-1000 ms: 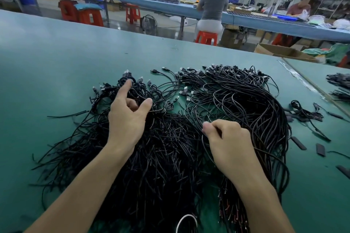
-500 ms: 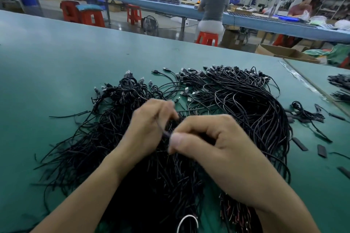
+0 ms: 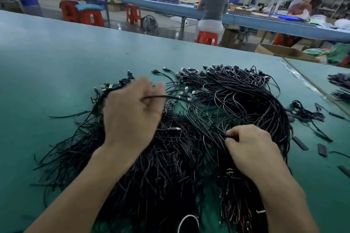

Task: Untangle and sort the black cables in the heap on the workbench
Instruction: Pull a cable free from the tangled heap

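A big heap of black cables (image 3: 223, 104) with USB plugs at their far ends covers the middle of the green workbench (image 3: 56, 66). My left hand (image 3: 130, 117) is raised over the heap's left half and grips one black cable (image 3: 176, 98) that runs from its fist off to the right. My right hand (image 3: 250, 149) lies low on the heap's right half and pinches a cable between thumb and forefinger. The near part of the heap is hidden under my forearms.
Short black strips (image 3: 300, 143) and a small coil of cable (image 3: 305, 111) lie to the right of the heap. More cable bundles (image 3: 341, 85) sit on the adjoining bench at far right. A cardboard box (image 3: 284, 53) stands beyond the far edge. People sit at a blue bench behind.
My hands, close together over the heap's middle half a second ago, have parted. The left rose up and left with one cable; the right dropped down and right onto the heap.
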Demonstrator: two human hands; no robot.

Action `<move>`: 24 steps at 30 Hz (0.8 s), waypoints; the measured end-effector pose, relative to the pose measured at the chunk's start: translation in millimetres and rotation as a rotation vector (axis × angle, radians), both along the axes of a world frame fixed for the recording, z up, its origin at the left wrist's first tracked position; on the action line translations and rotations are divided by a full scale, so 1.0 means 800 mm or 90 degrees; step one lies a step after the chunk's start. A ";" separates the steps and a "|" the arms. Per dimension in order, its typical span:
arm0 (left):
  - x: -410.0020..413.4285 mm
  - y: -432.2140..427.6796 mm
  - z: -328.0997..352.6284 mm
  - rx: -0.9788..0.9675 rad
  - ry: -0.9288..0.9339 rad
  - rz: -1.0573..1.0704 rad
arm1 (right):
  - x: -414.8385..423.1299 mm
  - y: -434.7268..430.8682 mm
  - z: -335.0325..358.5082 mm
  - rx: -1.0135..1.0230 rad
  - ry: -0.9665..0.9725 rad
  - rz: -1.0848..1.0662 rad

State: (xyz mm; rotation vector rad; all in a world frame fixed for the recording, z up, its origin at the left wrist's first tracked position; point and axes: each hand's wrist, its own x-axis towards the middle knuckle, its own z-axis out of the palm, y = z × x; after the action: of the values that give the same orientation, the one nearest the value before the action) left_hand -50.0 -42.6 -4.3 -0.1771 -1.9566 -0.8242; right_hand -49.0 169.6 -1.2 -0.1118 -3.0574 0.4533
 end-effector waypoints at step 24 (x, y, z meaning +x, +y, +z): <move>0.007 0.012 -0.009 -0.016 -0.258 -0.021 | 0.009 -0.037 0.011 -0.323 0.259 0.216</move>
State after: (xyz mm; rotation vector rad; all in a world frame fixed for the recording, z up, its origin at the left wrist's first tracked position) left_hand -44.6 -33.0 -11.2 -0.0595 -2.3484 -0.9094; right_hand -41.7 140.3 7.4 0.4315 -2.4997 1.1071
